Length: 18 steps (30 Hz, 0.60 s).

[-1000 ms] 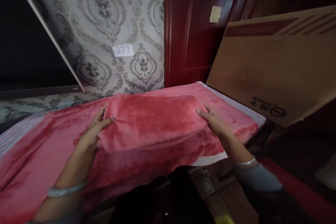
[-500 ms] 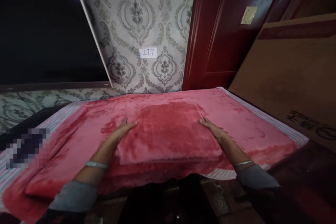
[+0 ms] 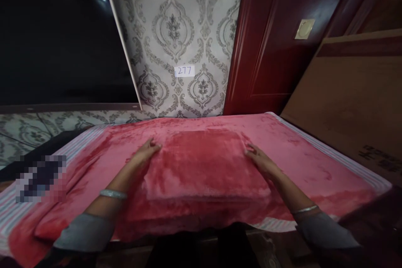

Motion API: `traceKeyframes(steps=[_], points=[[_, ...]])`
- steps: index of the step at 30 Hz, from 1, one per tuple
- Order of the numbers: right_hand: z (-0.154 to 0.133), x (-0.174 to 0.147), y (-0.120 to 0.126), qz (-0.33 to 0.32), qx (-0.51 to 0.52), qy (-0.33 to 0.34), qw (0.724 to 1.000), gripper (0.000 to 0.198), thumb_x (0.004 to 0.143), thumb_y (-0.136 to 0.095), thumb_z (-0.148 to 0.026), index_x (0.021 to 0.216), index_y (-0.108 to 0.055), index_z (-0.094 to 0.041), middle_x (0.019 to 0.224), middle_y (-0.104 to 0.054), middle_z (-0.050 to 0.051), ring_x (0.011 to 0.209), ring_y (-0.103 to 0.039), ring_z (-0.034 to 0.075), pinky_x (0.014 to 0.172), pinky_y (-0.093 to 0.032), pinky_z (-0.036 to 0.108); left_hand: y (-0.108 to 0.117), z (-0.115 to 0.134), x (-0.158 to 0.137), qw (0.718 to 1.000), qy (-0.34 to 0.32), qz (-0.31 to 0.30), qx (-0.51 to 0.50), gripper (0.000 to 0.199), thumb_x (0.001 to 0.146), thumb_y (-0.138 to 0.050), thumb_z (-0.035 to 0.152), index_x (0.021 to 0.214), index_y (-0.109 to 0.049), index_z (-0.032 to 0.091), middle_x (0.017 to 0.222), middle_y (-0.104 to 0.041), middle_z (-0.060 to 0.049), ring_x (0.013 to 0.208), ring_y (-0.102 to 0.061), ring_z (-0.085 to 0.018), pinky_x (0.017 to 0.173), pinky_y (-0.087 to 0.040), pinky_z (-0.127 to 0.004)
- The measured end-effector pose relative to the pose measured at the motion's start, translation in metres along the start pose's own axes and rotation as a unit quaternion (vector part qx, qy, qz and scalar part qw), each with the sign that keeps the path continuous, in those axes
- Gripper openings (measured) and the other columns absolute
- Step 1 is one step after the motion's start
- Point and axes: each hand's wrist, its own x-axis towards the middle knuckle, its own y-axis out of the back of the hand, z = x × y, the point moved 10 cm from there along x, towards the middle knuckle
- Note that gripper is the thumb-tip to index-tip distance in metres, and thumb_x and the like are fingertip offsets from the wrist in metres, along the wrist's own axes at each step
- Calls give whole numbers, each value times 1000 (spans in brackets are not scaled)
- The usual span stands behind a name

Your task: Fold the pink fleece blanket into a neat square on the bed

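Observation:
A folded red plush blanket (image 3: 205, 165) lies flat in a neat rectangle in front of me. Under it spreads a pink-red plush cover (image 3: 301, 150) with striped borders. By the folded blanket's left side is my left hand (image 3: 148, 151), fingers spread and thumb pointing inward. At the opposite side my right hand (image 3: 259, 158) rests close to the edge, its fingers loosely bent and apart. Neither hand grips the fabric; whether the fingertips touch it I cannot tell.
A large dark screen (image 3: 63, 42) stands at the back left, against patterned wallpaper (image 3: 172, 29) bearing a paper label marked 277 (image 3: 184, 70). A big cardboard box (image 3: 351, 92) leans at the right beside a dark red panel (image 3: 266, 42). A blurred-out object (image 3: 40, 179) sits at the left.
My left hand has drawn slightly outward from the folded blanket's edge. The right hand stays near its side, fingers a little looser. The whole view has shifted a bit.

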Motion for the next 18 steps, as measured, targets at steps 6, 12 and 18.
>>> traceKeyframes(steps=[6,12,18], points=[[-105,29,-42,53,-332,170,926,60,99,-41,-39,152,-42,-11,157,-42,15,146,-38,28,121,-29,43,-84,111,-2,914,-249,-59,315,74,93,-54,40,155,-32,5,162,-28,-23,152,-23,-34,122,-23,-48],[-77,28,-108,49,-480,136,865,58,102,-41,-43,152,-44,-13,158,-39,17,148,-32,34,118,-26,54,-131,53,5,836,-174,-47,518,72,99,-38,53,154,-35,7,162,-25,-25,152,-19,-40,119,-19,-62],[-51,26,-112,64,-511,158,842,56,103,-39,-43,152,-44,-15,158,-40,17,147,-33,32,117,-25,51,-129,24,15,828,-167,-63,531,75,99,-32,58,156,-33,9,164,-24,-23,152,-19,-38,117,-24,-61]])
